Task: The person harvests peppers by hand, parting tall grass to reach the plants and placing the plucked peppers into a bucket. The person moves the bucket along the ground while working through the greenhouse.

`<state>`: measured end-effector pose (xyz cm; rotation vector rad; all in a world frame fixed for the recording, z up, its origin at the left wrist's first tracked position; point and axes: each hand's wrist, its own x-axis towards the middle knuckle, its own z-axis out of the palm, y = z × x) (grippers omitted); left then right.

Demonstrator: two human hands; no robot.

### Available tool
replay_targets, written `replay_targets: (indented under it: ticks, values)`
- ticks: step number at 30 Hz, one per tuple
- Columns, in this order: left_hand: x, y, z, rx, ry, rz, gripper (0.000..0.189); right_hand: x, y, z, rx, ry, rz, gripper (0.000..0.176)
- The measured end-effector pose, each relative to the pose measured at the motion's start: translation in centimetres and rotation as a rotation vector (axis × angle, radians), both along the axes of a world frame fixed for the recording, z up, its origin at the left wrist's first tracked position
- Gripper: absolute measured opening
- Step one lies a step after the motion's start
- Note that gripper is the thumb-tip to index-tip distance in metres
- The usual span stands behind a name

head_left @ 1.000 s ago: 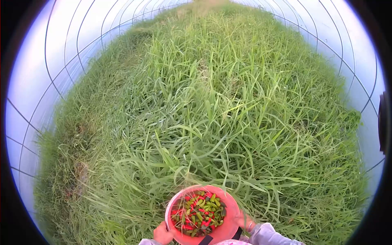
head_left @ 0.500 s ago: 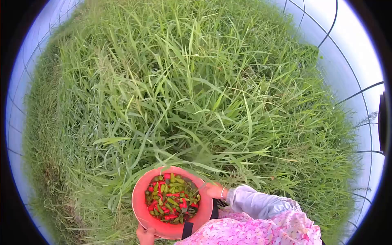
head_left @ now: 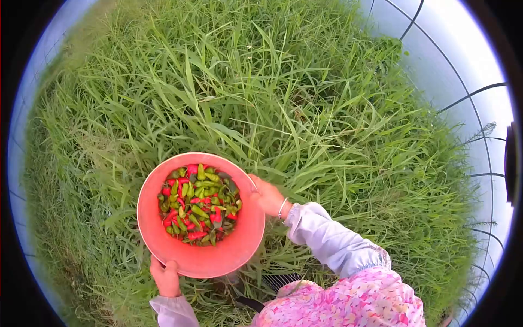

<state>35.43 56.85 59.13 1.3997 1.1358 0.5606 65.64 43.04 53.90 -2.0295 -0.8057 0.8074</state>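
Note:
A pinkish-red plastic basin (head_left: 210, 261) is held out over the grass, tilted so its inside faces me. Red and green peppers (head_left: 199, 207) lie heaped in it, with a few dark leaves among them. My left hand (head_left: 165, 279) grips the rim at the lower left, thumb on the near side and the other fingers partly hidden. On the right side, my right hand (head_left: 267, 195) clasps the rim, its thumb and fingers closed around the edge. A bracelet (head_left: 283, 207) circles the right wrist.
Tall green grass (head_left: 338, 136) surrounds me and covers the ground. Pale plastic sheeting (head_left: 436, 65) on dark curved ribs (head_left: 471, 98) rises at the right, with more sheeting at the left. Pink patterned clothing (head_left: 343, 302) and a dark strap (head_left: 249, 303) show near my body.
Both hands have carried the basin up and forward, slightly left, away from my body. My left hand and sleeve now show more fully. The view has shifted a little over the grass.

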Motion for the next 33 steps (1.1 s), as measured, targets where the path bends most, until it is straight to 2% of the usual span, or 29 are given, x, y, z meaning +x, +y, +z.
replay_targets:
  ticks: [3,5,6,7,8,9,10,11,12,14,16,17,18,19,20,21,22,24,25,26,27,28,29,31,33]
  values:
    - [5.5,2.1,-3.1,0.021,-0.002,-0.095,0.043,3.8,-1.2,-3.9,0.364,0.313,-0.100,0.047]
    - [9.5,2.4,-5.8,0.083,-0.054,-0.158,0.043,4.9,-3.3,-4.1,0.412,0.389,-0.279,0.050]
    - [11.2,2.5,-7.1,0.163,0.078,-0.222,0.044,5.4,-4.4,-4.8,0.478,0.453,-0.371,0.052]
    - [13.0,2.2,-8.5,0.205,0.115,-0.253,0.043,6.2,-6.3,-6.6,0.435,0.409,-0.429,0.053]
    - [15.0,1.6,-8.7,0.147,0.270,-0.297,0.043,7.0,-9.0,-9.4,0.339,0.328,-0.474,0.053]
    - [16.4,1.0,-10.5,0.107,0.168,-0.331,0.044,6.7,-10.5,-9.4,0.371,0.423,-0.553,0.052]
    - [17.6,0.4,-13.5,-0.034,0.038,-0.347,0.047,6.5,-11.8,-9.6,0.361,0.397,-0.586,0.052]
    - [18.7,0.1,-15.4,-0.289,0.025,-0.352,0.050,6.6,-13.7,-11.0,0.311,0.395,-0.669,0.052]
    - [19.6,0.0,-14.0,-0.574,0.095,-0.416,0.054,6.3,-15.2,-11.4,0.318,0.397,-0.702,0.054]
    - [20.0,-1.2,-15.9,-0.725,0.035,-0.561,0.052,5.7,-18.0,-14.1,0.195,0.373,-0.777,0.047]
    - [20.0,-2.0,-17.2,-0.261,0.187,-0.857,0.050,5.0,-19.9,-17.3,0.077,0.387,-0.993,0.041]
    - [19.9,-1.2,-16.1,0.123,0.355,-0.950,0.052,4.7,-20.7,-19.0,0.019,0.393,-1.102,0.038]
    - [19.9,0.4,-14.8,0.251,0.489,-1.019,0.055,4.3,-22.2,-21.0,0.108,0.410,-1.211,0.031]
    - [19.9,2.1,-13.6,0.392,0.664,-1.051,0.055,4.1,-24.5,-22.8,0.094,0.490,-1.302,0.034]
    - [19.4,4.2,-15.5,0.612,0.871,-1.102,0.056,3.7,-26.4,-23.9,0.077,0.569,-1.399,0.036]
    - [18.3,7.2,-16.8,0.863,0.899,-1.031,0.058,2.8,-25.8,-21.7,0.135,0.645,-1.543,0.039]
    - [17.9,9.7,-15.3,0.893,1.009,-0.984,0.058,2.2,-26.7,-21.7,0.096,0.672,-1.626,0.038]
    - [14.5,14.8,-15.6,0.944,1.189,-0.986,0.052,0.8,-29.0,-22.9,0.017,0.734,-1.770,0.037]
    - [12.5,16.7,-15.7,0.994,1.311,-0.989,0.054,0.5,-31.6,-24.8,0.027,0.885,-1.782,0.039]
    - [10.0,18.3,-16.3,0.981,1.430,-1.001,0.056,-0.2,-30.8,-23.8,-0.037,0.797,-1.796,0.038]
    - [8.0,19.0,-16.1,0.873,1.576,-1.030,0.057,-0.6,-30.9,-23.9,-0.017,0.812,-1.817,0.038]
    - [5.6,18.8,-15.6,0.879,1.685,-1.005,0.050,-0.9,-31.3,-23.8,-0.003,0.823,-1.840,0.037]
    - [3.3,18.9,-16.0,0.747,1.791,-1.000,0.041,-0.8,-31.3,-23.4,-0.042,0.823,-1.834,0.037]
    - [-0.8,17.6,-15.9,0.487,1.947,-1.078,0.037,-0.2,-30.4,-22.8,-0.107,0.836,-1.816,0.037]
    - [-3.8,14.9,-14.4,0.450,1.964,-1.211,0.031,0.3,-30.7,-24.3,-0.122,0.886,-1.748,0.038]
